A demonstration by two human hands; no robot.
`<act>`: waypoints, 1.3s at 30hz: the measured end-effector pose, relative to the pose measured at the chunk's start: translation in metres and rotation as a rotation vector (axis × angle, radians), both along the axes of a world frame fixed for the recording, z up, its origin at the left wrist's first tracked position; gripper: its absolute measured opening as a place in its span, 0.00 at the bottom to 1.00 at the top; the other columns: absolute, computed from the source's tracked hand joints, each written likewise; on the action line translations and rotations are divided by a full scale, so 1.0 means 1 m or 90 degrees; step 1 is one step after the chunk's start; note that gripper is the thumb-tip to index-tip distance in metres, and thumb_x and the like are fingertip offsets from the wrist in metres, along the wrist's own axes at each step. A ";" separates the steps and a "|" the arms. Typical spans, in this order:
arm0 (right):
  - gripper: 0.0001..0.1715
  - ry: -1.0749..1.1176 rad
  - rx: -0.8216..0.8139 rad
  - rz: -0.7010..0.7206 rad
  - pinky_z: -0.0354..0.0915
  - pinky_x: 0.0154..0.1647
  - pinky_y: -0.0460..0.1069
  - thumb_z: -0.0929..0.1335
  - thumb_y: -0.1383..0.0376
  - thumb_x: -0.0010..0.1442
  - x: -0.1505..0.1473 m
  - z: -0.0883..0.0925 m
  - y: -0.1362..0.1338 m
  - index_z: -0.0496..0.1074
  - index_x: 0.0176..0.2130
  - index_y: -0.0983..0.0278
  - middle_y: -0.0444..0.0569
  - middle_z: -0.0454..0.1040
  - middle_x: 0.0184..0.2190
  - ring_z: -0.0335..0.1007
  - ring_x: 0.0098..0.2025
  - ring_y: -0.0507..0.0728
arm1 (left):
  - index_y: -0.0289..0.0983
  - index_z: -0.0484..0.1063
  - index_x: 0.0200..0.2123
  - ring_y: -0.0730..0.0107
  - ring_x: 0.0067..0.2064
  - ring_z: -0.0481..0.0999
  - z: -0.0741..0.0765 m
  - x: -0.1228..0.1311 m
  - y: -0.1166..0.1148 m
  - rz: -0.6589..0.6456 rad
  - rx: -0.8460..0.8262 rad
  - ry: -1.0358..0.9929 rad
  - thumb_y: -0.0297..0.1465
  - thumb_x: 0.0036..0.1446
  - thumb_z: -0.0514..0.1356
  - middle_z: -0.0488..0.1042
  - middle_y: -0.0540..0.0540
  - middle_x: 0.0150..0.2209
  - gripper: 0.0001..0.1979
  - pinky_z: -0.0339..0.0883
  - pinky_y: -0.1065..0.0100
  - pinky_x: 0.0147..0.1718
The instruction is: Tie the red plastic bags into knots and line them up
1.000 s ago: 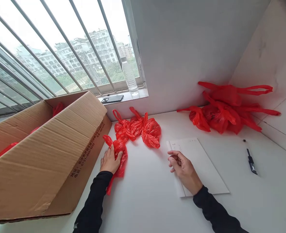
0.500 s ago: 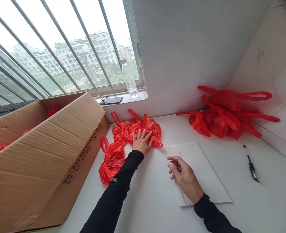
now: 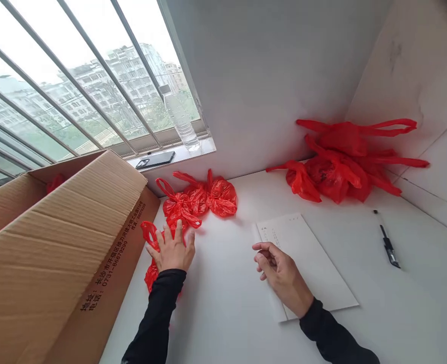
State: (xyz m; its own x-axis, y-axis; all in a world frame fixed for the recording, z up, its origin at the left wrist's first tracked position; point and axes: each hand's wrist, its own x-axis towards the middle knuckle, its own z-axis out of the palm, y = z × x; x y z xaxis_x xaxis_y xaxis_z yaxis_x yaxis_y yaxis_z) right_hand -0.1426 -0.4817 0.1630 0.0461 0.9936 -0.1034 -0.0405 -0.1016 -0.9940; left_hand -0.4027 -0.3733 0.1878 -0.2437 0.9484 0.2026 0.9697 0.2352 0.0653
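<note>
My left hand (image 3: 173, 250) is spread flat, palm down, over a knotted red plastic bag (image 3: 152, 273) beside the cardboard box, covering most of it. Whether the palm presses on the bag, I cannot tell. Just beyond the fingertips, several more tied red plastic bags (image 3: 221, 197) sit bunched against the wall below the window. My right hand (image 3: 284, 275) hovers by the left side of a white paper pad (image 3: 314, 263) with a few handwritten lines. Its fingers are loosely curled, thumb and forefinger apart, with nothing visible between them.
A tall cardboard box (image 3: 67, 242) with red bags inside stands at the left. Red bags (image 3: 337, 172) are piled in the right corner. An uncapped black pen (image 3: 390, 247) lies right of the pad. On the windowsill are a phone (image 3: 155, 160) and a clear bottle (image 3: 181, 121).
My left hand has moved from the far red bags back and left to the nearer one. My right hand keeps its pose by the pad. The view has shifted slightly.
</note>
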 end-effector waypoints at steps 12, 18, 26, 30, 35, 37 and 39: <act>0.18 -0.012 0.015 -0.001 0.74 0.30 0.49 0.65 0.54 0.64 -0.001 0.004 0.002 0.73 0.47 0.61 0.46 0.73 0.33 0.72 0.33 0.55 | 0.43 0.59 0.68 0.43 0.73 0.46 -0.010 0.026 0.030 -0.170 0.064 -0.004 0.45 0.67 0.47 0.52 0.36 0.72 0.30 0.37 0.37 0.66; 0.17 -0.001 0.024 -0.005 0.74 0.30 0.49 0.64 0.55 0.65 -0.002 0.005 0.004 0.72 0.47 0.62 0.46 0.73 0.33 0.72 0.32 0.54 | 0.42 0.65 0.65 0.45 0.72 0.50 -0.011 0.120 0.035 -0.355 0.025 -0.003 0.39 0.68 0.47 0.62 0.39 0.68 0.25 0.34 0.37 0.67; 0.08 0.029 0.037 -0.017 0.70 0.25 0.46 0.64 0.60 0.63 -0.006 0.010 0.012 0.69 0.37 0.62 0.45 0.72 0.29 0.69 0.27 0.52 | 0.37 0.75 0.50 0.44 0.65 0.62 0.023 0.222 0.047 -0.439 0.203 -0.039 0.34 0.63 0.53 0.77 0.37 0.52 0.17 0.35 0.40 0.68; 0.07 0.051 0.037 -0.021 0.68 0.23 0.45 0.65 0.61 0.62 -0.007 0.010 0.014 0.69 0.37 0.62 0.45 0.72 0.29 0.69 0.27 0.52 | 0.38 0.75 0.52 0.41 0.59 0.67 0.027 0.236 0.059 -0.386 0.154 -0.022 0.35 0.59 0.57 0.75 0.34 0.51 0.19 0.45 0.36 0.63; 0.14 0.026 0.046 -0.012 0.69 0.25 0.47 0.63 0.58 0.65 -0.005 0.011 0.011 0.73 0.42 0.62 0.46 0.73 0.28 0.69 0.26 0.53 | 0.41 0.72 0.58 0.39 0.58 0.67 0.009 0.200 0.074 -0.340 0.042 -0.001 0.31 0.55 0.59 0.66 0.30 0.61 0.26 0.65 0.45 0.50; 0.14 0.027 0.049 -0.002 0.69 0.26 0.47 0.63 0.56 0.66 -0.005 0.011 0.009 0.73 0.43 0.61 0.46 0.72 0.28 0.69 0.26 0.53 | 0.43 0.75 0.55 0.46 0.59 0.68 0.005 0.182 0.078 -0.356 0.033 0.008 0.27 0.55 0.58 0.68 0.35 0.60 0.24 0.65 0.50 0.53; 0.14 0.039 0.047 0.004 0.69 0.26 0.47 0.63 0.56 0.66 -0.005 0.010 0.008 0.73 0.43 0.61 0.46 0.73 0.29 0.70 0.26 0.54 | 0.46 0.77 0.52 0.52 0.61 0.67 0.005 0.165 0.082 -0.368 0.030 0.016 0.22 0.53 0.58 0.71 0.41 0.60 0.24 0.58 0.51 0.61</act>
